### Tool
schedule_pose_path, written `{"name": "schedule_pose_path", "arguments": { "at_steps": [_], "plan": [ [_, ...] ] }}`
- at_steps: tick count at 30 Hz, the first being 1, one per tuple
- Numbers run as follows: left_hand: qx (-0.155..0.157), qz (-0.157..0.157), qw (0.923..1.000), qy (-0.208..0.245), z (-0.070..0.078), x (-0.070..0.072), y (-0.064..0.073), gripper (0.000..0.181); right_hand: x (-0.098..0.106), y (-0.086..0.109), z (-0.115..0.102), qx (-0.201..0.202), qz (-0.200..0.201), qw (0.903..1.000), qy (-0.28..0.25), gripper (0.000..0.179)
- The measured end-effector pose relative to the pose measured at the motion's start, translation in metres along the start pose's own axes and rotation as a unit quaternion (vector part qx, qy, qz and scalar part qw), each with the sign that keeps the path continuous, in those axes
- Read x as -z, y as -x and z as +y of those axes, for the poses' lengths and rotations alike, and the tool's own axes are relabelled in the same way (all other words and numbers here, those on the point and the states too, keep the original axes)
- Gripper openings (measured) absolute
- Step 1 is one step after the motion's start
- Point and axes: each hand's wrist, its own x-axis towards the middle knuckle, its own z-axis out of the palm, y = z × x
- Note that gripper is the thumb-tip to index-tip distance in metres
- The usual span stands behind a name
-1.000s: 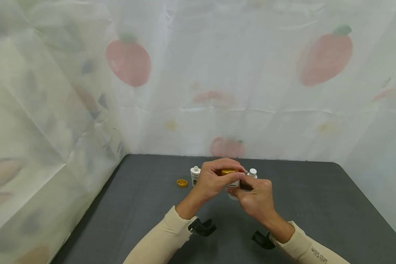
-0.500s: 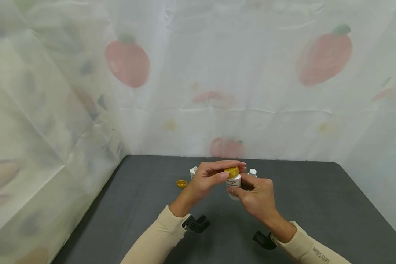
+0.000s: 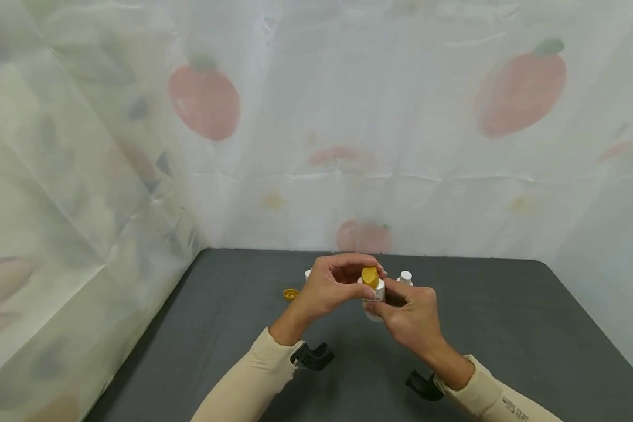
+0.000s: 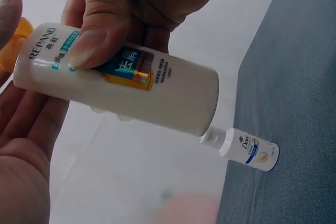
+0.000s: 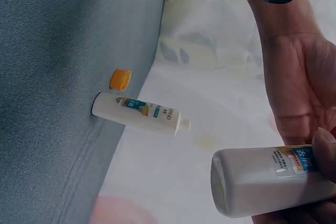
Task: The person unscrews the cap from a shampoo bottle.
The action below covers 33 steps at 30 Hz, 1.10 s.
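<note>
My right hand (image 3: 414,319) grips a white REPAND shampoo bottle (image 4: 173,95) above the table, its thumb lying across the label in the left wrist view. At the bottle's top, my left hand (image 3: 324,290) pinches a yellow bottle cap (image 3: 370,276) between thumb and fingers. The cap sits tilted at the bottle's mouth in the head view. Whether it is still joined to the neck I cannot tell. In the right wrist view the held bottle's base points left, and its top lies outside that frame.
Behind my left hand stands a capless REPAND bottle (image 5: 139,109), with a loose yellow cap (image 5: 121,80) beside it. A small Dove bottle (image 4: 251,149) with a white cap stands behind my right hand. Pale printed sheeting (image 3: 316,205) borders the dark table (image 3: 232,351).
My left fingers have turned and shifted about the cap. The cap, level at first, now shows narrower and tilted. My right hand with the bottle has hardly moved.
</note>
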Motion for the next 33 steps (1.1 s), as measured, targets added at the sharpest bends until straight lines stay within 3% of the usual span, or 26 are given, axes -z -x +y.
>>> {"name": "schedule_pose_path", "arguments": {
  "at_steps": [10,19,25,33],
  "plan": [
    [-0.012,0.051,0.9982,-0.028,-0.003,-0.007,-0.004,0.054,-0.004,-0.003,0.003,0.034,0.008,0.9992,-0.017,0.034],
    [-0.002,0.054,0.9982,-0.025,0.000,-0.006,0.003,0.049,-0.002,-0.003,0.001,-0.007,-0.001,0.9999,-0.009,0.038],
    [0.008,0.073,0.9965,-0.040,0.002,-0.007,0.002,0.037,-0.003,-0.002,0.000,-0.015,0.002,0.9999,-0.006,0.037],
    [-0.029,0.045,0.9983,-0.020,0.000,-0.013,-0.005,0.028,-0.006,-0.002,-0.001,0.008,0.009,0.9999,-0.005,0.032]
  ]
}}
